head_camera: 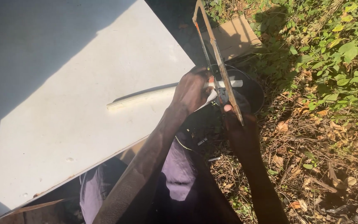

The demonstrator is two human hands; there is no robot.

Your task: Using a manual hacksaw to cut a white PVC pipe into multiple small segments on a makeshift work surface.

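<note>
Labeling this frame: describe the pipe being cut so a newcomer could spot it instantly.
Start at the big white board filling the left of the view. Along its right edge lies a thin white pipe, pinned by the left hand, its tip overhanging a black round object. It is the only long pale rod, crossed by the hacksaw in the right hand.

Pipe (146, 95) on board (63, 124), hacksaw (216, 54) across

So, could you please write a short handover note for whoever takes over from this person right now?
Left hand: pressing the white pipe down on the white board, near the board's edge.
Right hand: gripping the hacksaw, blade across the pipe's overhanging end.
Done: pipe placed, saw set on it. How deep the cut goes cannot be told.
Left: the short end past the blade is still attached.
</note>
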